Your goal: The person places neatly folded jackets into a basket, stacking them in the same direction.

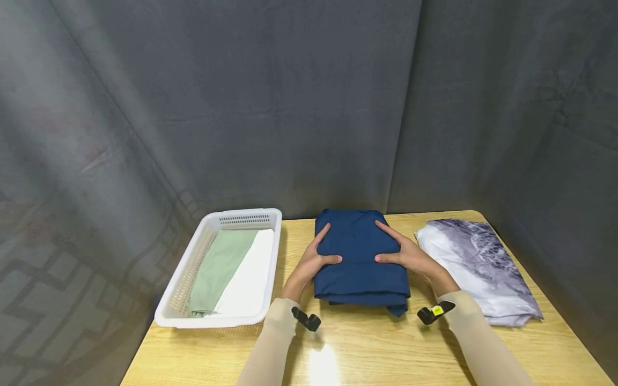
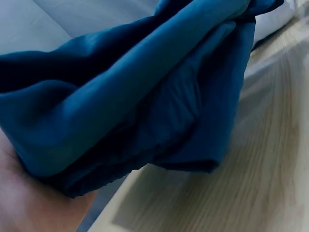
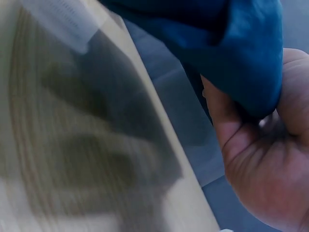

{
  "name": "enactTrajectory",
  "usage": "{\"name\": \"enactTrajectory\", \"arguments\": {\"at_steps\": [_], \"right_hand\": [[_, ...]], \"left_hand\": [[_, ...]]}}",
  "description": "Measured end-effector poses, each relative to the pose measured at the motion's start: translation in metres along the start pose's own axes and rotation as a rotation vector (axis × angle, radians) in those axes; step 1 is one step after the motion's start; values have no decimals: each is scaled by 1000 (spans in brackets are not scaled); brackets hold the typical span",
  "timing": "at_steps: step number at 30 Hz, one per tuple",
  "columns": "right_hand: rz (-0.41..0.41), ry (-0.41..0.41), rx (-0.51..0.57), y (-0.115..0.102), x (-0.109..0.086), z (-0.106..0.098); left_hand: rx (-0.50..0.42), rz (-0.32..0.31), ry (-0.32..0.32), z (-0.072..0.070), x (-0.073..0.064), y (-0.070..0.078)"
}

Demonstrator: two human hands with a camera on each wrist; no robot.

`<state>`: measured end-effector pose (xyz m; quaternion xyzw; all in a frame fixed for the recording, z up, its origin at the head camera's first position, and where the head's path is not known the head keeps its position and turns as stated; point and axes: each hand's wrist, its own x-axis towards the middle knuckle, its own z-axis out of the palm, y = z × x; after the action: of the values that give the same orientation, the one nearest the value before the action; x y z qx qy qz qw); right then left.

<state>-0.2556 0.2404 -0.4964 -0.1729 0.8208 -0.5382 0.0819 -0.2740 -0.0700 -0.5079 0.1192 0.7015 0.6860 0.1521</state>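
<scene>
A folded navy blue cloth (image 1: 357,273) is between my two hands at the middle of the table, its layered edge facing me and one corner hanging down at the near right. My left hand (image 1: 309,265) grips its left side, thumb on top. On the opposite side my right hand (image 1: 412,259) holds it the same way. From the left wrist, the blue cloth (image 2: 125,96) shows loose folds above the wood. In the right wrist view the right hand (image 3: 265,169) has the fabric between thumb and fingers. The fingertips under the cloth are mostly hidden.
To the left stands a white plastic basket (image 1: 277,257) holding a folded green cloth (image 1: 222,262) and a white cloth (image 1: 251,273). A folded white-and-grey patterned fabric (image 1: 473,268) lies at the right of the wooden table (image 1: 376,348). Grey curtains (image 1: 289,107) hang behind and at the sides.
</scene>
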Motion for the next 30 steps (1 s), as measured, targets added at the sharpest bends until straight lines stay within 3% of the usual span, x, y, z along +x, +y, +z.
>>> {"name": "enactTrajectory", "arguments": {"at_steps": [20, 30], "right_hand": [[33, 5, 17, -20, -4, -14], [42, 20, 8, -36, -4, -22]], "left_hand": [[-84, -13, 10, 9, -1, 19], [-107, -3, 14, 11, 0, 37]]}}
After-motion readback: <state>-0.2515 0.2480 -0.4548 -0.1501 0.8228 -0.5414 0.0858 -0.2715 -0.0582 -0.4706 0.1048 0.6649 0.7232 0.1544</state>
